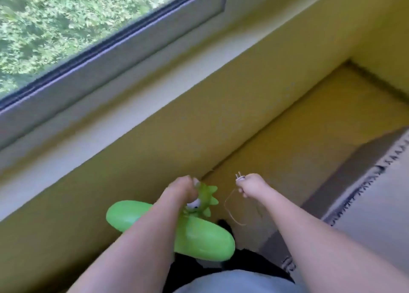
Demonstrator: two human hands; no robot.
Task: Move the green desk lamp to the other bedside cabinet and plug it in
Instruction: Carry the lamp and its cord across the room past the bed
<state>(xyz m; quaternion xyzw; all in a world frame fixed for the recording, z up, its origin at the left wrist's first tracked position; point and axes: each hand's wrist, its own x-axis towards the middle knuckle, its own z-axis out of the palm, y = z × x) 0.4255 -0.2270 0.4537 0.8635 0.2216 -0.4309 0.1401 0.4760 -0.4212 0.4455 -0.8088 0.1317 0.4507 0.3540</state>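
Clenched around the green lamp (199,233), the left hand (181,191) carries it. Right hand (250,184) pinches the plug (240,177); its thin cord (230,206) seemingly dangles below.

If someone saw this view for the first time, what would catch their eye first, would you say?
The bright green desk lamp, carried low at centre in the left hand, stands out most, with its spiky cartoon head and one big eye. Just right of it, the right hand holds up the plug, prongs pointing up, its thin cord looping below. Above left, a large window shows green foliage.
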